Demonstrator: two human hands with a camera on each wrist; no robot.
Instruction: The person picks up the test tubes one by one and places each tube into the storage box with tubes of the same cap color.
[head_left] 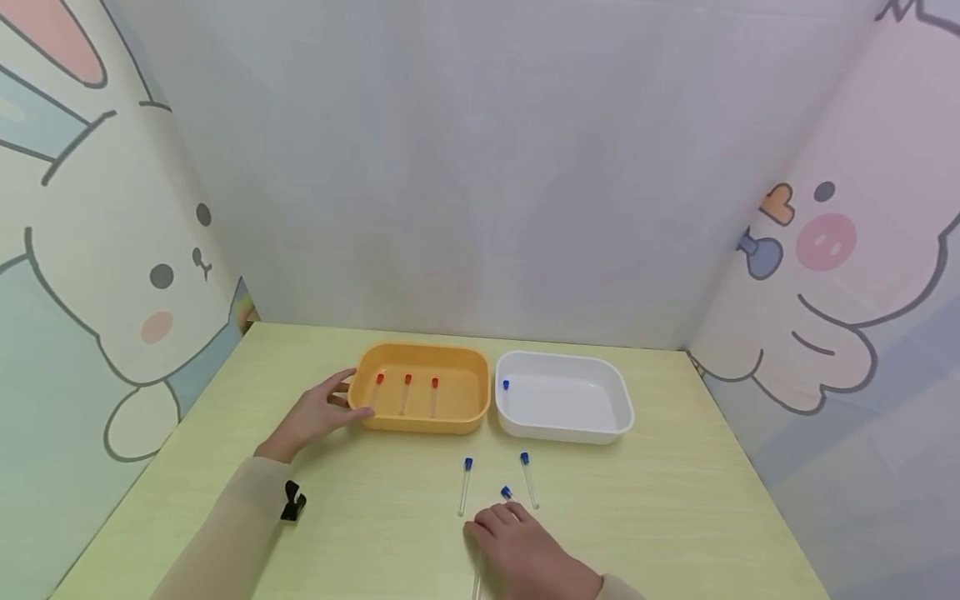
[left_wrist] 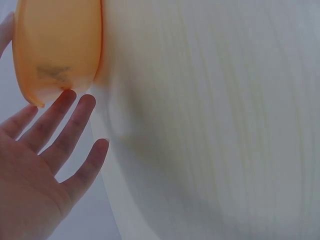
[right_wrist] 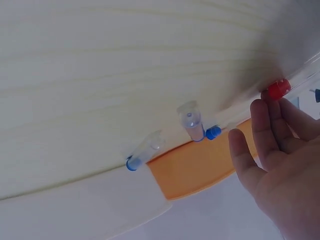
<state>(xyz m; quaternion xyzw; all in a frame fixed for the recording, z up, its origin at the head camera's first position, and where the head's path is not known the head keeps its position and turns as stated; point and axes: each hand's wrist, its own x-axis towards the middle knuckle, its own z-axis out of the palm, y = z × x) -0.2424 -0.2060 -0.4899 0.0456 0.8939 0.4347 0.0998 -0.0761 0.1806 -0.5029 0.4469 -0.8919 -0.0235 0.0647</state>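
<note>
My left hand (head_left: pixel 322 414) is at the left end of an orange tray (head_left: pixel 420 426), thumb along its front rim, fingers spread and nearly straight against its outer wall. Three red-capped tubes lie inside, one a clear tube with a red cap (head_left: pixel 435 385). Low over the table, my right hand (head_left: pixel 532 554) pinches another red-capped tube (right_wrist: pixel 279 89) at its cap; from above the fingers hide that cap. Just beyond its fingertips lies a blue-capped tube (head_left: pixel 507 492), partly covered by the hand. Two more, a left blue-capped tube (head_left: pixel 465 487) and a right blue-capped tube (head_left: pixel 530 481), lie nearby.
A white tray (head_left: pixel 562 434) stands right beside the orange one, with a blue-capped tube (head_left: pixel 506 386) in it. A black clip (head_left: pixel 293 502) is by my left sleeve. Cartoon-printed cloth walls (head_left: pixel 480 167) enclose the yellow table (head_left: pixel 675 517) at the back and sides.
</note>
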